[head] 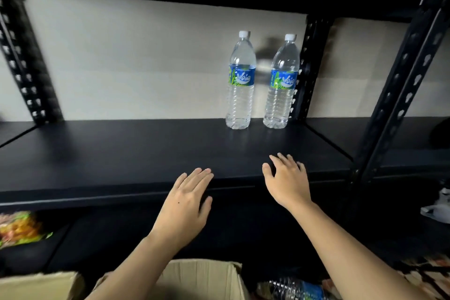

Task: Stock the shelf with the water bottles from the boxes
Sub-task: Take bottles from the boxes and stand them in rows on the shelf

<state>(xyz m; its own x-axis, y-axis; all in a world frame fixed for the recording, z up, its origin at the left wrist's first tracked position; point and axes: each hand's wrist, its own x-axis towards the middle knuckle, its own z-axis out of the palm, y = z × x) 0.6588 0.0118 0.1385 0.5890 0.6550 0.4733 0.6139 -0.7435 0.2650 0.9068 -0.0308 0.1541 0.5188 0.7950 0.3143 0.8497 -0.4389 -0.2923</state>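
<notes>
Black slotted-steel shelving is standing against a pale wall (134,56), its dark matte shelf board (109,153) stretching across the view. At the board's back right, two clear plastic bottles with white caps are standing upright and slightly apart: the left water bottle (239,85) and the right water bottle (281,87). Their blue-and-green labels are showing white script, seemingly "Vaio", though blurred. The left hand (185,200) is reaching to the front edge, fingers straight and close together, empty. The right hand (287,182) is reaching over the board, fingers loosely spread, empty; whether either touches it I cannot tell. An open brown cardboard box (207,277) is sitting below.
</notes>
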